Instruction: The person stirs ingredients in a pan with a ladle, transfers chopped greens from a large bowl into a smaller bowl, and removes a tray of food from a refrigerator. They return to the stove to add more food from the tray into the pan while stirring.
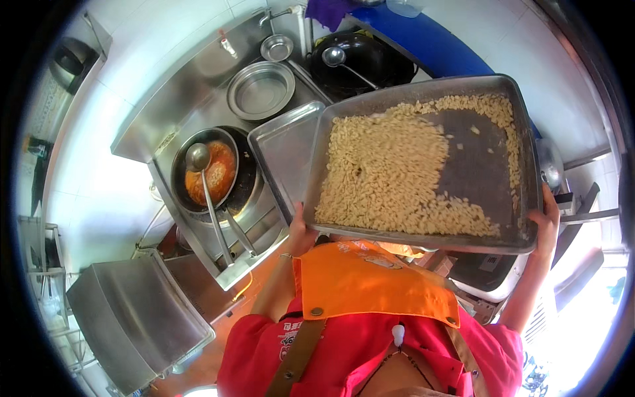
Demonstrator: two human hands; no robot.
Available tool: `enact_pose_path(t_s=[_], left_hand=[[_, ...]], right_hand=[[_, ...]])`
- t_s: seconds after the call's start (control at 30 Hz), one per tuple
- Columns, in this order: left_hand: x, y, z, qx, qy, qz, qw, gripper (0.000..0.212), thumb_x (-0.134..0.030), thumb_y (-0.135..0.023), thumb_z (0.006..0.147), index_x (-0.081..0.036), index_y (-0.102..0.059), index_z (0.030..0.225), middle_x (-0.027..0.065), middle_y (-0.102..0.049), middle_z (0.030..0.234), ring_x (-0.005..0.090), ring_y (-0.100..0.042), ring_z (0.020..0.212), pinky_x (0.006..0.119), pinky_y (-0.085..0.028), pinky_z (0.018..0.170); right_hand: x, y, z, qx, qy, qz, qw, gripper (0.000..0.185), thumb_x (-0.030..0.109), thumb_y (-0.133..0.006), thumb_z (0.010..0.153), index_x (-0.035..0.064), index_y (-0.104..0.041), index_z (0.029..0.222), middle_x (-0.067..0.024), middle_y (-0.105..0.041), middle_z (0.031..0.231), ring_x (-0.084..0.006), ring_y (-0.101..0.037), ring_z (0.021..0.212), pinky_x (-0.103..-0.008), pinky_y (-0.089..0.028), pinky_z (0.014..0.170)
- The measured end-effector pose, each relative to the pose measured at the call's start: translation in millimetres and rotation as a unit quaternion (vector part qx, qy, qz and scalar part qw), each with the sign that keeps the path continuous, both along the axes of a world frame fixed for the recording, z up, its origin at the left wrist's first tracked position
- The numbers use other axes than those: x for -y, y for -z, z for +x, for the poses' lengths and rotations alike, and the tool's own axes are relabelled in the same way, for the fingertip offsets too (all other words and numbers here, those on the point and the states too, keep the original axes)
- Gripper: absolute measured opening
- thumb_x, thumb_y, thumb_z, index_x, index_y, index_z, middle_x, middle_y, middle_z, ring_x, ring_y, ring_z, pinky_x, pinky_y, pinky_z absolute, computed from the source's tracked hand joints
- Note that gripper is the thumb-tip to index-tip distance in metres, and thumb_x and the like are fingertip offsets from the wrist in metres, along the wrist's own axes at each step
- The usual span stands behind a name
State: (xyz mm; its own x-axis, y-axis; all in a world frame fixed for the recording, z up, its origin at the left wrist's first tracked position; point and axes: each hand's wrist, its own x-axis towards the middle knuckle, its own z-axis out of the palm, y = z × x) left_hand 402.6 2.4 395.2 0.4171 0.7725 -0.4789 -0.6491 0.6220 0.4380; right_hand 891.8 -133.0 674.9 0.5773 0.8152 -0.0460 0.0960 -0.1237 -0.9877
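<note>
Between both hands I hold a large rectangular metal tray (476,164) in front of my chest. My left hand (300,229) grips its near left corner, and my right hand (545,218) grips the near right side. Small pale pieces of food (387,173), like nuts or beans, are heaped toward the left part and blurred as if in motion. A strip of them lines the far and right walls, leaving bare metal at the middle right. Just left of it, partly beneath it, lies another metal tray (287,149).
A wok pan (178,168) of red sauce with a ladle (198,158) rests on the stove at left. Behind it are a round metal basin (260,92) and a small bowl (277,47). A black wok (357,54) holds another ladle (334,56). A steel cabinet (134,317) stands lower left.
</note>
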Motion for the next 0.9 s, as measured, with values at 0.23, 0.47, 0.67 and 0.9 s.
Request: enact_pose_path(t_s=[0.23, 0.47, 0.67, 0.9], left_hand=[[56.1, -5.0, 45.4, -0.198, 0.032, 0.139, 0.970, 0.053, -0.043, -0.033, 0.104, -0.004, -0.043, 0.139, 0.0097, -0.048, 0.141, 0.0263, -0.047, 0.127, 0.042, -0.036, 0.109], [79.8, -2.1, 66.9, -0.145, 0.029, -0.077, 0.986, 0.058, -0.051, -0.036, 0.102, -0.007, -0.042, 0.141, 0.0079, -0.050, 0.138, 0.0255, -0.052, 0.122, 0.042, -0.044, 0.102], [88.0, 2.0, 88.9, -0.168, 0.018, -0.083, 0.982, 0.058, -0.049, -0.038, 0.102, -0.007, -0.043, 0.141, 0.0082, -0.052, 0.138, 0.0248, -0.053, 0.123, 0.041, -0.046, 0.100], [83.2, 29.8, 95.4, -0.138, -0.030, -0.087, 0.986, 0.051, -0.044, -0.041, 0.102, -0.006, -0.048, 0.135, 0.0095, -0.056, 0.132, 0.0252, -0.057, 0.118, 0.039, -0.050, 0.095]], right_hand=[[-21.9, -0.2, 56.5, -0.009, -0.083, 0.040, 0.996, 0.074, -0.005, -0.045, 0.060, -0.0089, -0.051, 0.133, -0.0156, -0.060, 0.125, -0.0218, -0.058, 0.112, -0.0269, -0.041, 0.098], [-57.4, -40.4, 66.2, 0.068, -0.163, -0.016, 0.984, 0.069, 0.003, -0.049, 0.062, -0.0107, -0.053, 0.129, -0.0144, -0.062, 0.111, -0.0184, -0.059, 0.094, -0.0238, -0.045, 0.084], [-128.4, -67.0, 46.1, 0.020, -0.270, -0.018, 0.962, 0.064, 0.004, -0.049, 0.063, -0.0115, -0.055, 0.124, -0.0118, -0.063, 0.099, -0.0163, -0.058, 0.080, -0.0233, -0.047, 0.072], [-137.2, -53.3, 56.8, 0.024, -0.280, -0.034, 0.959, 0.066, 0.005, -0.049, 0.064, -0.0127, -0.052, 0.127, -0.0146, -0.063, 0.107, -0.0185, -0.061, 0.090, -0.0247, -0.048, 0.081]])
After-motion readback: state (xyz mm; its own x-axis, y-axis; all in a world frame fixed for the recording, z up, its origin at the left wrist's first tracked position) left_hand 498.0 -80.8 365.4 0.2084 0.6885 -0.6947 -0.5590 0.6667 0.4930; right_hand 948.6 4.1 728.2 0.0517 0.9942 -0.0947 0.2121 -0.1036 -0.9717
